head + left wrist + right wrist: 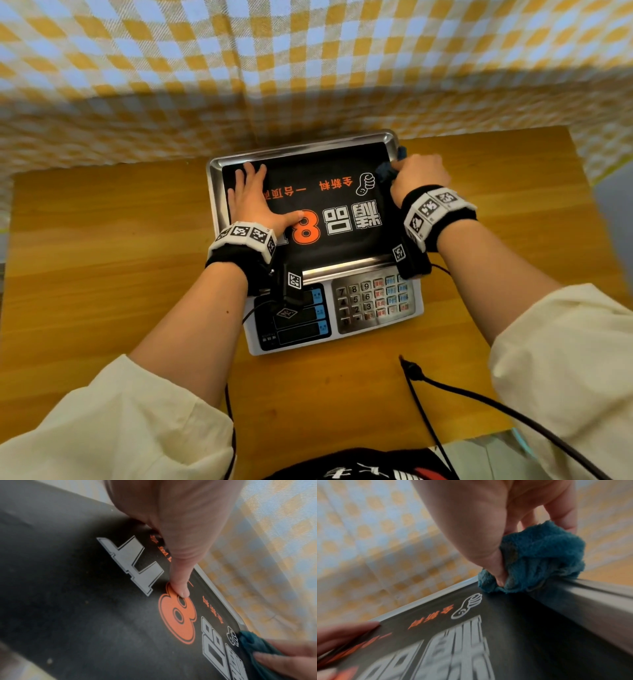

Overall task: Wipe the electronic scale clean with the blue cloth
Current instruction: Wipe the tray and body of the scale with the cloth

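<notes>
Left hand [171, 520] flat on the scale's black mat [85, 601]; blue cloth [254, 642] at far corner

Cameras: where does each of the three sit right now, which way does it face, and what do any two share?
Head: above, looking down at the scale on the table; both forearms, left hand flat, right hand show.
Left wrist: low over the tray, facing along the left thumb toward the far right corner; right fingertips show.
Right wrist: low at the tray's right rim, facing the cloth in the right grip; left fingertips show.
Shared: both wrist views show the cloth and the thumbs-up logo.
</notes>
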